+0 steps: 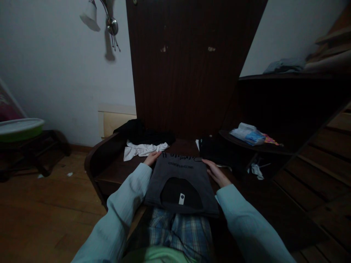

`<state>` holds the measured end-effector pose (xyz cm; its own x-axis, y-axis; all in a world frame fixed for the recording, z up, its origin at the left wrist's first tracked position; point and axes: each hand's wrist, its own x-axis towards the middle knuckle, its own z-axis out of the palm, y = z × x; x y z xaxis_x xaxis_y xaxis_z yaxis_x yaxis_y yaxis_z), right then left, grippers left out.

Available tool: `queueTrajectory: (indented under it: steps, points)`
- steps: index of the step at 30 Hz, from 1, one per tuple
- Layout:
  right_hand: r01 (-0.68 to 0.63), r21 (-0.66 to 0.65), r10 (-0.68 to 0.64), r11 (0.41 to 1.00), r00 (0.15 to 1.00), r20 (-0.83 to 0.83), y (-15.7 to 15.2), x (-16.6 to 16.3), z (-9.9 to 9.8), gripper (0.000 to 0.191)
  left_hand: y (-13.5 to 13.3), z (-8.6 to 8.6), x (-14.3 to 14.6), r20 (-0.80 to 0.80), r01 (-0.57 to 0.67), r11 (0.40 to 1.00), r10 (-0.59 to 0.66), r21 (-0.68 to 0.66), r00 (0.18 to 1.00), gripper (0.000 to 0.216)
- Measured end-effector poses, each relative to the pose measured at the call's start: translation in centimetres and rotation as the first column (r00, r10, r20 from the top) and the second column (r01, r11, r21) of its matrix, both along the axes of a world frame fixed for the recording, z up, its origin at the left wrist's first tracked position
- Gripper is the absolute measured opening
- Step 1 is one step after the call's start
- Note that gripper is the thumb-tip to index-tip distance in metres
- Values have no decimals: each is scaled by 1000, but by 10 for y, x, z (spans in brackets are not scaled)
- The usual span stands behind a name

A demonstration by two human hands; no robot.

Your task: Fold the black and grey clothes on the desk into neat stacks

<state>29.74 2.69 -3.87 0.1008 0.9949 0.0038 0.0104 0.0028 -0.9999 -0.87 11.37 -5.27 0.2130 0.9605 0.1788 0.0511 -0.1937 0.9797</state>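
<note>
A dark grey T-shirt (pixel 179 179) with black lettering lies folded flat on a low dark wooden table (pixel 109 171), its neck opening and white label toward me. My left hand (pixel 152 158) rests at the shirt's far left corner, fingers curled onto the edge of the cloth. My right hand (pixel 216 172) lies along the shirt's right edge, fingers stretched out and flat. Both arms wear pale blue sleeves. My plaid trousers show just below the shirt.
A white garment (pixel 142 149) and black clothes (pixel 137 131) lie heaped at the table's back left. More dark clothing (pixel 214 148) sits at the back right. A shelf (pixel 246 144) holds a plastic packet (pixel 248 133). A green basin (pixel 19 129) stands on a stand at left.
</note>
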Motion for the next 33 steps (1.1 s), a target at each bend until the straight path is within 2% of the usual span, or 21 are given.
queueTrajectory:
  steps: [3,7,19,21,26,29,33]
  points:
    - [4,26,-5,1000,1000,27,-3,1,3,11,-1,0,-1,86,40,995,-32,-91,996,34]
    - [27,35,-30,999,997,77,-8,2,7,9,-1,0,-2,75,-3,997,9,-79,997,37]
    - [92,17,-90,996,990,-106,-5,4,10,32,-5,9,-4,68,-34,998,38,-60,997,46]
    - [130,29,-127,991,988,-93,-5,4,11,32,-5,9,-2,81,-61,996,66,-63,994,46]
    - [182,75,-180,981,983,-32,-6,0,10,30,-5,4,1,24,-228,974,228,3,973,44]
    - [142,30,-143,989,990,15,-7,-1,9,28,-8,4,1,-27,-203,979,204,29,979,40]
    - [7,-43,-4,999,998,57,-8,1,8,27,-11,6,2,-25,-164,986,165,20,986,36]
